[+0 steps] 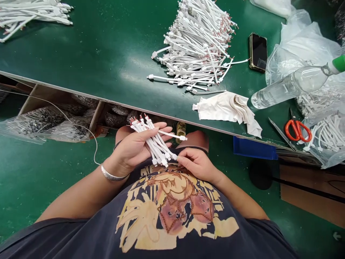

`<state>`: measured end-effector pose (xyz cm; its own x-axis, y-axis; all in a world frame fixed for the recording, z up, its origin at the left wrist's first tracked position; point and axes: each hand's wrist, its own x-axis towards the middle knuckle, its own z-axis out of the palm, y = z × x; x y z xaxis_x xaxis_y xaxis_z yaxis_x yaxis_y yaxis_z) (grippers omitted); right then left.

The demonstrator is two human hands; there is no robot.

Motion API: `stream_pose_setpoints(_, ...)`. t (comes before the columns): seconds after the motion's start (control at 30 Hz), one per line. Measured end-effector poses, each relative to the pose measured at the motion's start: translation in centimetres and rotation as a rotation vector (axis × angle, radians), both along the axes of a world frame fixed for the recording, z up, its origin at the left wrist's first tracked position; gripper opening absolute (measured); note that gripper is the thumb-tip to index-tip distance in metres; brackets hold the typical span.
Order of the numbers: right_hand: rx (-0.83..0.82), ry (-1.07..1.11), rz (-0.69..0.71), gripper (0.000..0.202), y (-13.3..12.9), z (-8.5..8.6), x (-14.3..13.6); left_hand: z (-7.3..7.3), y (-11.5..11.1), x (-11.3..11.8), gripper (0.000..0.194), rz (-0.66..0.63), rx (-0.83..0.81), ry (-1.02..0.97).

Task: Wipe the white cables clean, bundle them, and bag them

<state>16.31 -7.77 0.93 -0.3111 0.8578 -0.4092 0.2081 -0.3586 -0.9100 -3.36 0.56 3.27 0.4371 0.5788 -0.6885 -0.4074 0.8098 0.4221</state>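
Observation:
A bundle of short white cables (156,144) lies across my left hand (137,145), held under the thumb. Red bare wire ends stick out at its upper left, and white plugs point down to the right. One cable in the bundle slants off to the right, its plug near my left fingertips. My right hand (198,163) pinches the plug end of one cable at the bundle's lower right. Both hands are over my lap, in front of the table edge. A large pile of the same white cables (196,46) lies on the green table (107,46).
At the right are a phone (258,52), a clear bottle (293,86), a crumpled cloth (226,108), red-handled scissors (298,130) and plastic bags (307,43). More cables (35,14) lie far left. Bagged cables (51,122) fill a shelf below the tabletop.

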Motion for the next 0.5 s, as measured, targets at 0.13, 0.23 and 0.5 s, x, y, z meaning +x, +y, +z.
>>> stream_pose_setpoints(0.13,-0.059,0.063,-0.088,0.031,0.18,0.60,-0.33,-0.02,-0.08,-0.05,0.025,0.011,0.006,-0.006)
stream_pose_setpoints(0.23,-0.087,0.126,-0.149,0.029,0.37,0.80,-0.47,0.15,-0.16,-0.06,0.025,0.023,0.002,0.000)
stream_pose_setpoints(0.5,0.152,-0.027,-0.211,0.022,0.43,0.76,-0.22,0.31,-0.21,-0.02,0.026,0.037,0.018,0.032)
